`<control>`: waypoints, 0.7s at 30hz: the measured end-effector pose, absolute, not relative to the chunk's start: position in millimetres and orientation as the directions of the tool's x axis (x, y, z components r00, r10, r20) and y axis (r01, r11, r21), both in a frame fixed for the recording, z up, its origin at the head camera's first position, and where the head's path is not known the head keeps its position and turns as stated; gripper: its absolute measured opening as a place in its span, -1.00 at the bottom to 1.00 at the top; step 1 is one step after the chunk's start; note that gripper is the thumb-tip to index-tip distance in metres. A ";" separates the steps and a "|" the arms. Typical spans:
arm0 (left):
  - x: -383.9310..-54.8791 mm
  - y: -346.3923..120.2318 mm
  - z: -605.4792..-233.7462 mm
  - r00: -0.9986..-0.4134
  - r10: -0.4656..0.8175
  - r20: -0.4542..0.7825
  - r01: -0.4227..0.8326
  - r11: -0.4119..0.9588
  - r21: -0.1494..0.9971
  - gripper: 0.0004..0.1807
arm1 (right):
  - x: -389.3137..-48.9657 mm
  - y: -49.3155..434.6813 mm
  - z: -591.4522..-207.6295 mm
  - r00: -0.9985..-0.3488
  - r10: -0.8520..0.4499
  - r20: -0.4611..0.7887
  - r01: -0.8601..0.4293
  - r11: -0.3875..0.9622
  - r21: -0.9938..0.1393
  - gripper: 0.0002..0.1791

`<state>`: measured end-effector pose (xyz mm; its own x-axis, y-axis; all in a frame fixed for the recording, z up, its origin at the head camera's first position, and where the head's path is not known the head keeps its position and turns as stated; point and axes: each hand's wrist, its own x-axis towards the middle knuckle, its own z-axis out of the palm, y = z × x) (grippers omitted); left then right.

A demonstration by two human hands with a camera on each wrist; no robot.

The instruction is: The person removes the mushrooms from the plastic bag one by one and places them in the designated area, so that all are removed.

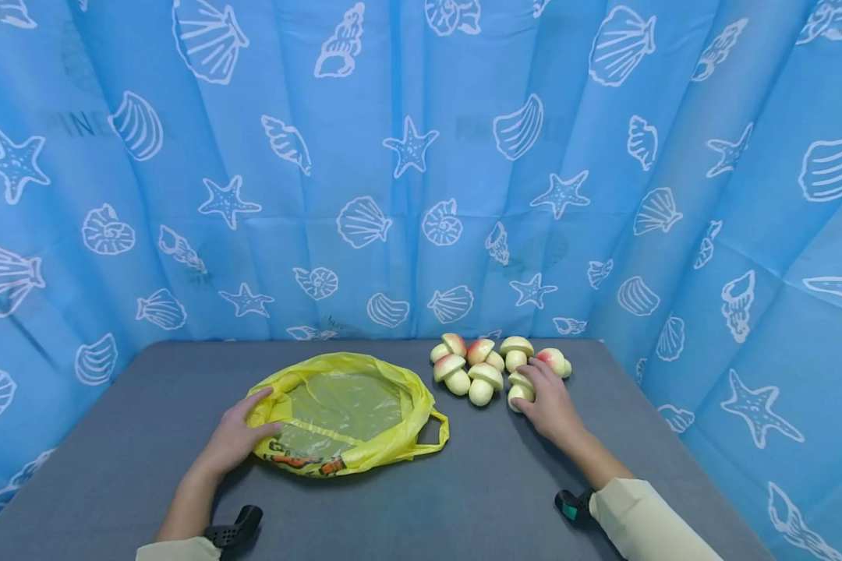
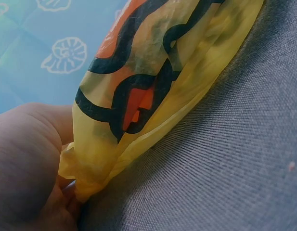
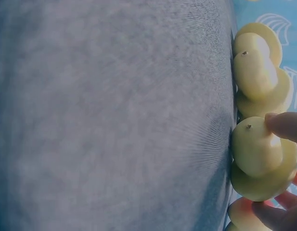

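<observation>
A yellow plastic bag lies on its side of the table at left centre, its mouth spread wide and facing up. My left hand holds the bag's left edge, and the left wrist view shows its printed side beside the hand. Over at the right, my right hand grips a toy mushroom between thumb and fingers. In the right wrist view that mushroom has its rounded stem toward the camera, with the thumb touching it.
Several more cream toy mushrooms, some with reddish caps, cluster by the right hand, among them one in front and one at the right. A grey cloth-covered table carries everything. Blue shell-print curtains rise behind it.
</observation>
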<state>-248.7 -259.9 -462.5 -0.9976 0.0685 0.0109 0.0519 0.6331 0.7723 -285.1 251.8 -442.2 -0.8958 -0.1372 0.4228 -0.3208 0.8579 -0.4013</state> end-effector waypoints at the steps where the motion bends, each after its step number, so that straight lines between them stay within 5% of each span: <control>1: -249.0 -259.5 -462.6 -0.998 0.067 0.007 0.048 0.632 0.773 -0.16 | -285.3 251.9 -442.3 -0.896 -0.133 0.423 -0.319 0.857 -0.406 -0.44; 21: -249.2 -258.4 -462.6 -0.997 0.072 0.031 0.070 0.635 0.769 -0.19 | -294.8 255.8 -442.7 -0.880 -0.160 0.448 -0.358 0.843 -0.401 -0.45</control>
<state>-249.2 -258.4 -462.6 -0.9969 0.0717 0.0314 0.0699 0.6354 0.7690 -294.8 255.8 -442.7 -0.8797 -0.1604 0.4476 -0.3578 0.8433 -0.4011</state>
